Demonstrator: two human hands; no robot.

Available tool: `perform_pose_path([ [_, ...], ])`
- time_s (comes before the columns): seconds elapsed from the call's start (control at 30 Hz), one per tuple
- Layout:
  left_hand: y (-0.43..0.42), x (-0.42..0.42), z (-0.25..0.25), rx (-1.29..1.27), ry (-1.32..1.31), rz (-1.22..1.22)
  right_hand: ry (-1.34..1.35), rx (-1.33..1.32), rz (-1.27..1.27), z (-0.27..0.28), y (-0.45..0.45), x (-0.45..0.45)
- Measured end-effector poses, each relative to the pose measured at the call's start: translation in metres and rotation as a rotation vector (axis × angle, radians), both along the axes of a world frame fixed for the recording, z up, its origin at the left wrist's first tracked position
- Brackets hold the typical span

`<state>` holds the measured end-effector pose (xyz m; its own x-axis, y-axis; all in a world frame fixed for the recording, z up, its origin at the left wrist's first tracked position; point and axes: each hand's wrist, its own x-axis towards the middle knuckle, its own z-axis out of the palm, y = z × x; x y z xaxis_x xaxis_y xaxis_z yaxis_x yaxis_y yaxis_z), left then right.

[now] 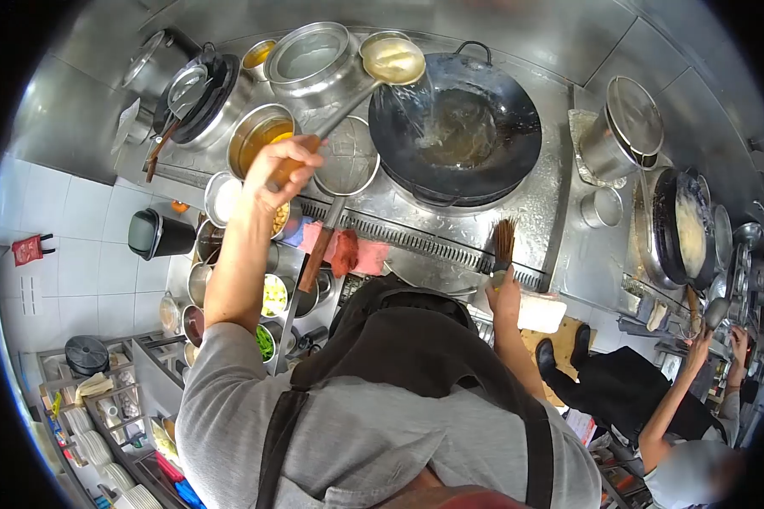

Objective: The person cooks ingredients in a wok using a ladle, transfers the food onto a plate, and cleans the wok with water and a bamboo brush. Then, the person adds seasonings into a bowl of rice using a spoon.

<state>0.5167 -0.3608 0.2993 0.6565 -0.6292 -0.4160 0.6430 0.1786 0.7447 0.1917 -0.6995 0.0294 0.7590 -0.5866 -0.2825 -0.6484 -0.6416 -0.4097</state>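
My left hand (284, 170) is closed around the wooden handle of a long metal ladle (395, 64). The ladle's bowl is tipped at the upper left rim of a black wok (514, 127), and clear liquid streams from it into the wok. Murky liquid (458, 127) swirls at the wok's bottom. Low at the right, my right hand (504, 293) grips a stiff-bristled wok brush (504, 242), bristles up, over the stove's front edge. Below the ladle handle, a mesh strainer (348, 157) rests across a pot, its wooden handle pointing toward me.
A pot of amber liquid (244, 140) and a lidless pot of water (310, 55) stand left of the wok. Red cloths (345, 252) lie at the stove's front edge. Ingredient containers (274, 295) sit below left. Another person (628, 390) works at the right, near a second wok (672, 225).
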Motion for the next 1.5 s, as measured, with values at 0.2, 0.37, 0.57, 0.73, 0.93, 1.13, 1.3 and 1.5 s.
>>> perform_pose_path([
  [0.2, -0.044, -0.04, -0.036, 0.917, -0.882, -0.134, -0.477, 0.999, -0.668, 0.037, -0.035, -0.008],
  [0.37, -0.054, -0.058, -0.054, 1.06, -0.97, -0.385, -0.881, 0.886, -0.541, 0.094, -0.042, 0.01],
  [0.57, -0.052, -0.044, -0.034, 0.958, -0.703, -0.714, -0.461, 0.341, -0.007, 0.161, -0.083, 0.149],
  [0.73, -0.048, -0.046, -0.043, 1.133, -1.176, -0.713, -0.026, -0.444, 0.683, 0.171, -0.106, 0.277],
  [0.93, -0.018, -0.007, -0.041, 0.987, -1.125, -0.709, -0.022, -0.523, 0.864, 0.186, -0.055, 0.3],
  [1.13, -0.015, 0.009, -0.037, 0.983, -1.033, -0.735, -0.033, -0.625, 0.819, 0.175, -0.078, 0.342],
  [1.3, -0.008, 0.019, -0.04, 0.89, -1.114, -0.762, 0.078, -0.485, 0.872, 0.159, -0.055, 0.322],
  [1.5, -0.021, 0.021, -0.015, 0.978, -0.82, -0.828, -0.11, -0.478, 0.638, 0.165, -0.067, 0.317],
])
